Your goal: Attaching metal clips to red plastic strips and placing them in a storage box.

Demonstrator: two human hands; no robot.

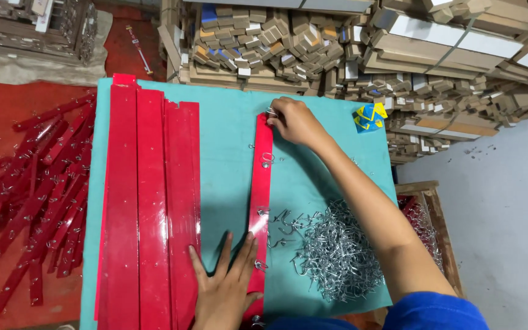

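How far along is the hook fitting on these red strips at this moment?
Done: a heap of red strips with hooks lies left of the teal board. In hand: the left hand presses down one red strip that carries several hooks, while the right hand works a metal hook at its far end. Left: a stack of bare red strips and a pile of loose hooks.

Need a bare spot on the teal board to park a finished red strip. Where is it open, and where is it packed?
Open teal board lies between the stacked red strips and the single strip under both hands, left hand, right hand. More bare teal sits between the right forearm and the folded paper. Crowded: the hook pile at lower right.
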